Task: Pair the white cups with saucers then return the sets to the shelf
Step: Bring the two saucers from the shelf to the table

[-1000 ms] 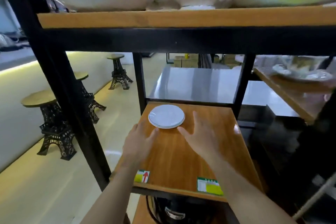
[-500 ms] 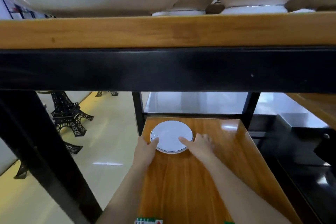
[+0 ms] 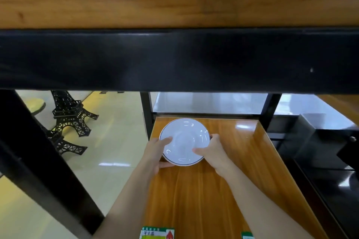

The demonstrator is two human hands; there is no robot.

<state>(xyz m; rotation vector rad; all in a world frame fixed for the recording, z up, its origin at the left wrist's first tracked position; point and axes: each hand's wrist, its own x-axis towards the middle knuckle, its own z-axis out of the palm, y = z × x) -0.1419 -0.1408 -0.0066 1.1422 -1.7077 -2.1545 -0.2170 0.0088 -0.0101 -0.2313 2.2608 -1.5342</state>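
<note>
A white saucer (image 3: 184, 141) with a thin dark rim sits toward the back of the lower wooden shelf (image 3: 233, 180), tilted with its near edge raised. The left hand (image 3: 155, 153) grips its left side, thumb on top and fingers underneath, while the right hand (image 3: 210, 151) grips the right side the same way. A black crossbar (image 3: 174, 60) spans the view above.

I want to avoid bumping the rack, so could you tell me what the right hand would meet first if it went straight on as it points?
Probably nothing: past the right hand holding the saucer, bare shelf runs to its open back edge.
</note>
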